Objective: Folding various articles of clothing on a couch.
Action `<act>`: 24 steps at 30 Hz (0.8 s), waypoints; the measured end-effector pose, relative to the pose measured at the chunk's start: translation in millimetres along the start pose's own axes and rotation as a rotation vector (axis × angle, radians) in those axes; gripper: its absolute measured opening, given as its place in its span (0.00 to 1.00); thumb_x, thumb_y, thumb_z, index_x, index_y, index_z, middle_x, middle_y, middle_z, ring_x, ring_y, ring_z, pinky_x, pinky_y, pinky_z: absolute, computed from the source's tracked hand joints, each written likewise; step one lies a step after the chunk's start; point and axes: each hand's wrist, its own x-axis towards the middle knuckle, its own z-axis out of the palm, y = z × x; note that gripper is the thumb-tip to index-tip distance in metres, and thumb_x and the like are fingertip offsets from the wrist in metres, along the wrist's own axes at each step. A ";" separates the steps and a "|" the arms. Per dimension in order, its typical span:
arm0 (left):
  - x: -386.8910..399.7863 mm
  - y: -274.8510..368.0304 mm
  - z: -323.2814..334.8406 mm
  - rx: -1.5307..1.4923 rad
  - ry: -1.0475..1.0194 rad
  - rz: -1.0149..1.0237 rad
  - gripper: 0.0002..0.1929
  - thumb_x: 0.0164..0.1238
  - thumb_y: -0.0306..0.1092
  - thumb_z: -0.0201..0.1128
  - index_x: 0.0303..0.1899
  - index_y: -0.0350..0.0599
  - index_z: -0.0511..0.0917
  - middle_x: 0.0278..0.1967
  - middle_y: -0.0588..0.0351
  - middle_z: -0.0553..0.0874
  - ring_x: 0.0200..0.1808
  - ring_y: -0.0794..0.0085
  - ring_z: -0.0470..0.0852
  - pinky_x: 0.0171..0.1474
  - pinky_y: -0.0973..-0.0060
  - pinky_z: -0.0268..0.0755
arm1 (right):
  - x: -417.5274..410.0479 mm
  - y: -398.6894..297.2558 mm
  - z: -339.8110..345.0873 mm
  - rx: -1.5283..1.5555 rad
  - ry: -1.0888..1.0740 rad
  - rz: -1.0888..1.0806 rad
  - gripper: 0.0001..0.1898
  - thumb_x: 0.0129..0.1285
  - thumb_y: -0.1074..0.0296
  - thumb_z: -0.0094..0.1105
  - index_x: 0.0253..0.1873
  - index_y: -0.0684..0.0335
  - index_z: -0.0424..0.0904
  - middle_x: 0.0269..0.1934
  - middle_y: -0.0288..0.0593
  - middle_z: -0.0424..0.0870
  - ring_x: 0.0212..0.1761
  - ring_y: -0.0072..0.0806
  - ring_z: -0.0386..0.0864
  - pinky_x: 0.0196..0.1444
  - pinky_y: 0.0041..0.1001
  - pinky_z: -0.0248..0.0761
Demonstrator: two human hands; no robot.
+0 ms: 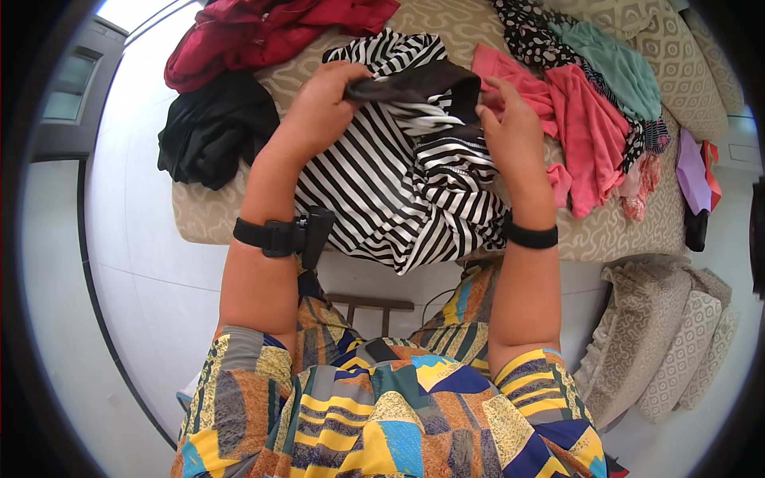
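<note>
A black-and-white striped garment (370,179) lies spread and partly bunched along the near side of a patterned bed or couch. My left hand (326,107) pinches one end of its black band (418,83) between thumb and fingers. The band stretches across to my right hand (514,119), whose curled thumb and fingers meet its other edge; whether they grip the cloth is unclear. Folds of striped fabric bunch up below the right hand. Another striped part rises beyond the band.
On the patterned cover (609,239), a black cloth (218,128) and a red garment (251,42) lie to the left. Pink clothing (583,137), a teal cloth (618,66) and cushions (687,71) are on the right. More cushions (681,352) stand at lower right.
</note>
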 end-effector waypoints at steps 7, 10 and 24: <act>-0.2 -4.8 -13.8 -0.835 0.491 -0.327 0.08 0.70 0.30 0.57 0.45 0.40 0.80 0.40 0.56 0.85 0.41 0.72 0.80 0.49 0.77 0.70 | 4.4 7.9 -2.7 -0.169 -0.236 0.012 0.28 0.53 0.71 0.69 0.61 0.61 0.75 0.39 0.53 0.84 0.42 0.46 0.83 0.45 0.38 0.74; 3.3 -17.0 -22.8 -1.214 0.663 -0.321 0.10 0.74 0.31 0.54 0.49 0.38 0.79 0.45 0.57 0.85 0.47 0.68 0.81 0.55 0.73 0.72 | -4.8 2.8 -0.4 -0.169 -0.194 -0.090 0.29 0.52 0.71 0.69 0.62 0.59 0.75 0.42 0.55 0.83 0.45 0.47 0.83 0.45 0.38 0.74; 4.5 -25.5 -37.3 -1.571 0.908 -0.427 0.17 0.79 0.41 0.44 0.53 0.42 0.77 0.54 0.50 0.82 0.55 0.59 0.79 0.65 0.62 0.67 | 9.7 71.5 -39.1 -0.611 0.208 -0.217 0.25 0.57 0.65 0.66 0.60 0.65 0.75 0.55 0.56 0.79 0.54 0.47 0.79 0.58 0.36 0.71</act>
